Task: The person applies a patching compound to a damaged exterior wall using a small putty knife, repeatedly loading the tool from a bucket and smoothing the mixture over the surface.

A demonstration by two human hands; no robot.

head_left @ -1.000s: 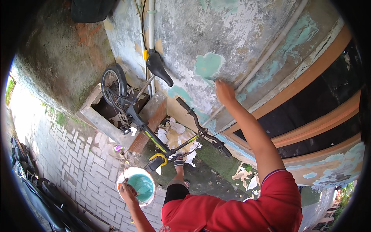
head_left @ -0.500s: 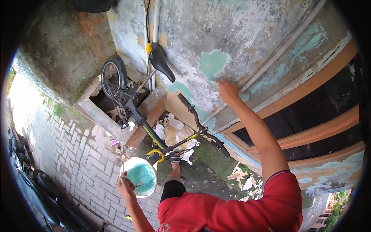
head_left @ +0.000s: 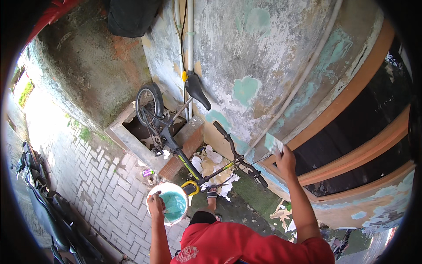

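Note:
My right hand (head_left: 285, 160) grips a flat spreader (head_left: 274, 143) smeared with pale teal paste, held in front of the window frame at right. My left hand (head_left: 155, 203) is closed on the thin handle of a white bucket (head_left: 185, 204) containing turquoise paste (head_left: 175, 203), held over the paving. Above and between my hands, the mottled wall (head_left: 211, 53) has peeling paint and teal patches (head_left: 246, 91).
A black bicycle (head_left: 187, 160) leans beside the wall across a brick-and-concrete box (head_left: 140, 154). Pipes (head_left: 190, 44) run up the wall. Peeled flakes (head_left: 222, 176) litter the mossy ground. Motorbikes (head_left: 44, 207) line the paved lane (head_left: 101, 185) at left; a wooden window (head_left: 360, 154) is at right.
My right hand has left the teal patch on the wall and moved right and down, bringing the spreader into clear sight. The view has shifted, so the scene sits slightly rightward and lower.

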